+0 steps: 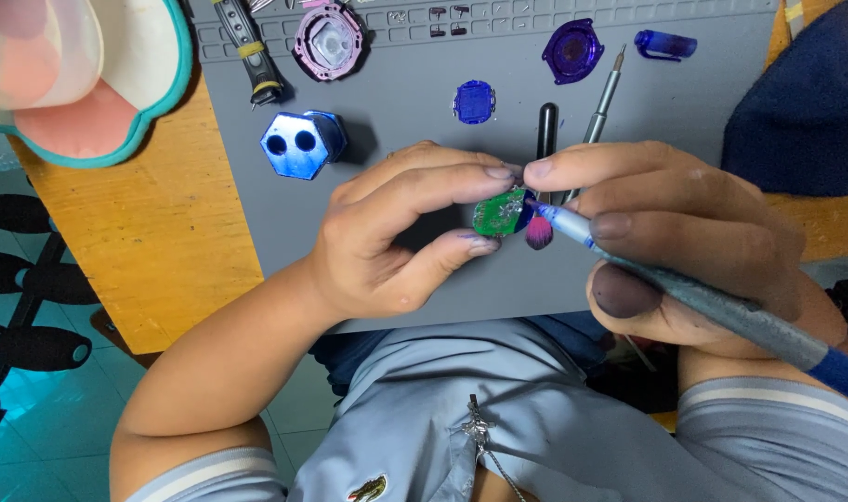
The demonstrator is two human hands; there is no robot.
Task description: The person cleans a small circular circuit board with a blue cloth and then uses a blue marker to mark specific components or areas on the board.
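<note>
My left hand [396, 232] pinches a small green circuit board [498, 212] between thumb and fingers, just above the near edge of a grey work mat [396, 121]. My right hand [684, 232] grips a blue-grey precision screwdriver [721, 307] like a pen, its tip touching the board's right edge. A small pink and purple part [539, 232] shows just below the tip.
On the mat lie a blue hexagonal holder [303, 142], a small blue round part [474, 101], a purple case back [572, 50], a pink watch case [328, 41], a black strap piece [249, 51], a slim black tool [546, 130], a silver screwdriver [606, 93] and a blue cap [665, 44]. A dark blue cloth [805, 102] lies at right.
</note>
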